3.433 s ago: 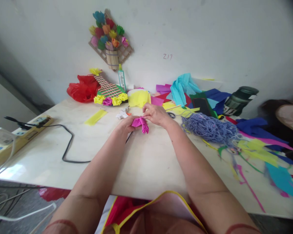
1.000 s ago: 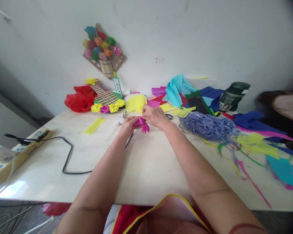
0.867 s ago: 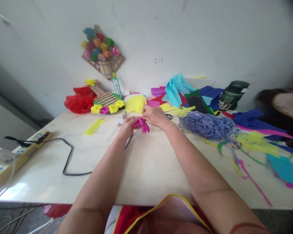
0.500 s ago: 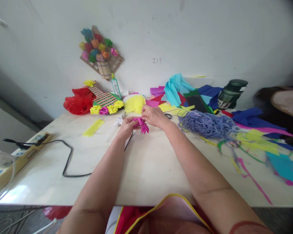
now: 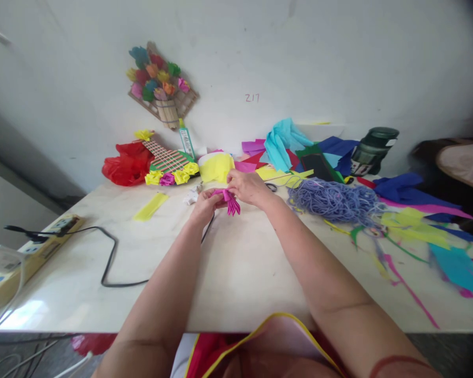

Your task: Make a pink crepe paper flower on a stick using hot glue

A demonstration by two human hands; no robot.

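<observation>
Both hands meet over the middle of the tabletop (image 5: 228, 273), working a small bundle of magenta crepe paper (image 5: 229, 200). The left hand (image 5: 204, 203) has its fingers closed around the gathered end of the bundle, and the right hand (image 5: 247, 187) pinches the same neck from the far side, fingers closed on the paper, while the cut strips fan out loose toward the person, just above the surface. To do this gathering well, my judgement is that the pinch should stay tight at the neck so the pleats do not slip apart, with the left hand as the fixed anchor and the right hand doing the turning or squeezing in small bites; crepe tears easily, so pressure should go on the folded base and not on the free strips. Keeping the bundle lifted slightly clear of the tabletop would stop the strips from creasing. Near the right hand lie a heap of lavender yarn (image 5: 333, 200) and yellow paper (image 5: 216, 167); a black cable (image 5: 110, 257) runs off to the left. As for writing, the wall (image 5: 339, 63) bears a small handwritten "217" (image 5: 252, 97). A green tube (image 5: 186, 140) standing against the wall and a dark green jar (image 5: 372, 150) both carry labels, but their print is too small to read.
</observation>
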